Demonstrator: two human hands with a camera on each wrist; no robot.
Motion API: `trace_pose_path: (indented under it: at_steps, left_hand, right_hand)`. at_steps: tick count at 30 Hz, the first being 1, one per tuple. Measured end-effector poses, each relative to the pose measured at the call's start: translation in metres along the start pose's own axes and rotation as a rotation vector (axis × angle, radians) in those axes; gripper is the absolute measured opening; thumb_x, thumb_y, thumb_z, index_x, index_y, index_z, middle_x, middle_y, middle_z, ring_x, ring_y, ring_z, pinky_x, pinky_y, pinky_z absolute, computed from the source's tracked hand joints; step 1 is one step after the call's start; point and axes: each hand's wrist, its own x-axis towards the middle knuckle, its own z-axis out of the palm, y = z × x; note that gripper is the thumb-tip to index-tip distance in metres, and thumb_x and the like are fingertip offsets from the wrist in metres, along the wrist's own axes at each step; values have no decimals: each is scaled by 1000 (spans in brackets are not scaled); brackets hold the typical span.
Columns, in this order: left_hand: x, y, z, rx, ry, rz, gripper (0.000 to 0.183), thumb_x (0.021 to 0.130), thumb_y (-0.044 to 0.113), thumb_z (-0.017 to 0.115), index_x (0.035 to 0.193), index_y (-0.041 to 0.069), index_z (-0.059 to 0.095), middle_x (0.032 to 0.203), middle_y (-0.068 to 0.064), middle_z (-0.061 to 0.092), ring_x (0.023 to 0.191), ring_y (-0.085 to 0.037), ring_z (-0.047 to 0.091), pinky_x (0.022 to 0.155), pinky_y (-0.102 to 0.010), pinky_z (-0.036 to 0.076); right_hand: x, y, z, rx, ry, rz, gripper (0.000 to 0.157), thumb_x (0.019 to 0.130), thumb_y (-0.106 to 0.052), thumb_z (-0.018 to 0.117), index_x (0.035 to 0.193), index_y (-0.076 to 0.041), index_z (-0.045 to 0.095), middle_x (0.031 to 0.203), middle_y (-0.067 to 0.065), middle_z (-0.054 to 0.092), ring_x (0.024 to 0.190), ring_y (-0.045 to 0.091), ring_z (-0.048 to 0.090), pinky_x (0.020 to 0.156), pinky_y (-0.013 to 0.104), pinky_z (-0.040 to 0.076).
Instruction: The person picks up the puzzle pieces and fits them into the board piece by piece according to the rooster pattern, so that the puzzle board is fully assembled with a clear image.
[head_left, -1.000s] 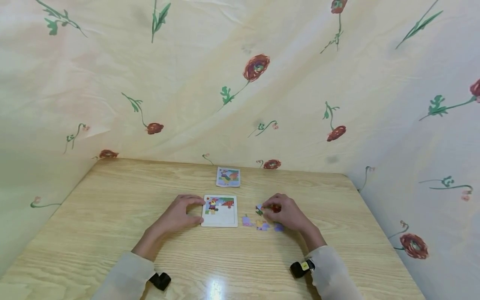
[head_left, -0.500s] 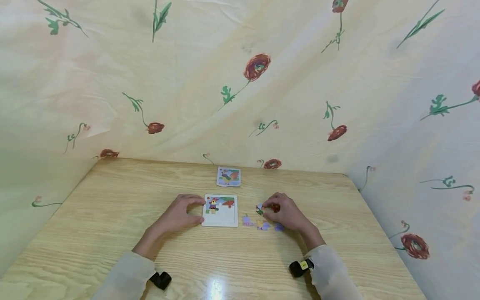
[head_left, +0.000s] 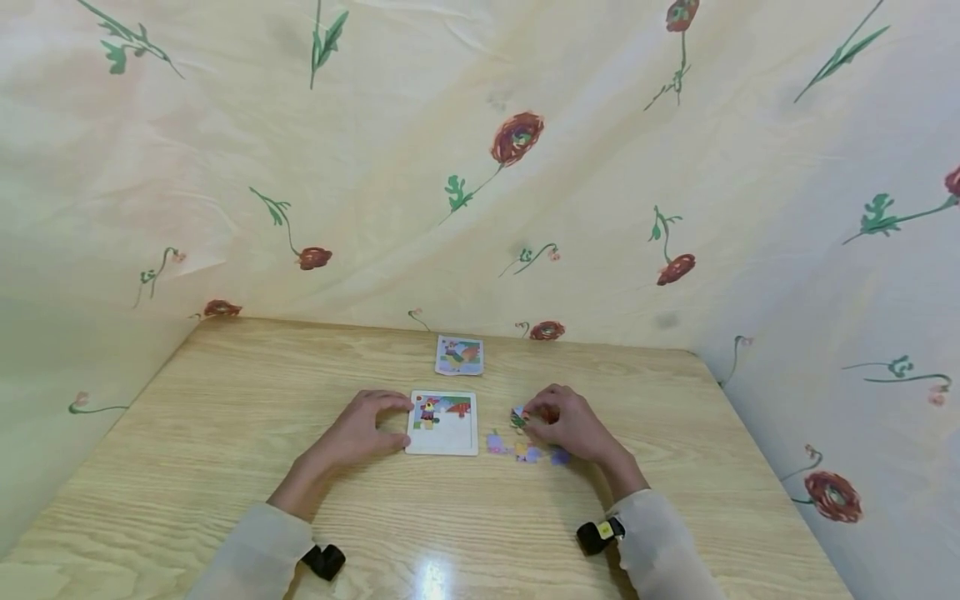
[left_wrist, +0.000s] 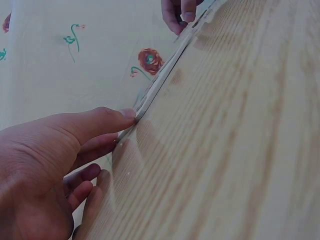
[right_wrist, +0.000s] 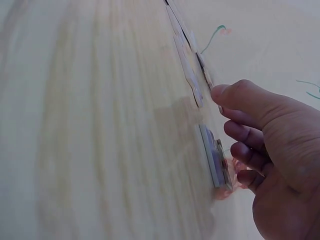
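Observation:
A square white puzzle tray [head_left: 453, 439] lies on the table, with a partly assembled picture along its top and left side. My left hand [head_left: 360, 429] holds the tray's left edge, thumb near the lower corner and fingers higher up. In the left wrist view the thumb [left_wrist: 117, 120] lies on the rim. To the right of the tray, my right hand [head_left: 568, 423] pinches a green, red and purple puzzle piece [head_left: 517, 418] between thumb and forefinger. Under its curled fingers, pieces [right_wrist: 212, 157] lie stacked on the table in the right wrist view.
Loose puzzle pieces lie near the right hand: a purple piece [head_left: 496, 443], a yellow and purple piece [head_left: 527, 452] and another purple piece [head_left: 560, 457]. Behind the tray is a picture card [head_left: 460, 357] of a rooster. Flowered cloth [head_left: 375, 167] hangs around the wooden table [head_left: 435, 517].
Both hands stay almost in place, on the tray and the puzzle piece. The pinched piece has tilted slightly, and the head view has shifted a little.

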Motion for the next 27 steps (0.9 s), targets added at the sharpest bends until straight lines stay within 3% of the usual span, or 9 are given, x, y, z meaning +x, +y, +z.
trace_pose_path:
  at_steps: [9,27]
  left_hand:
    - [0,-1,1,0,2,-17,44,86,26,83,129,22,71,150,-4,56,145,-36,38,117,-64,36]
    - [0,-2,0,0,0,4,45,87,27,82,131,22,70,151,-5,56,145,-36,39,116,-65,37]
  right_hand:
    - [9,-7,8,38,-7,4,17,88,-22,83,105,-18,79,109,2,67,89,16,55,72,25,50]
    - [32,-36,31,48,-54,-46,17,88,-21,82,104,-18,79,112,0,68,102,17,59,85,31,50]
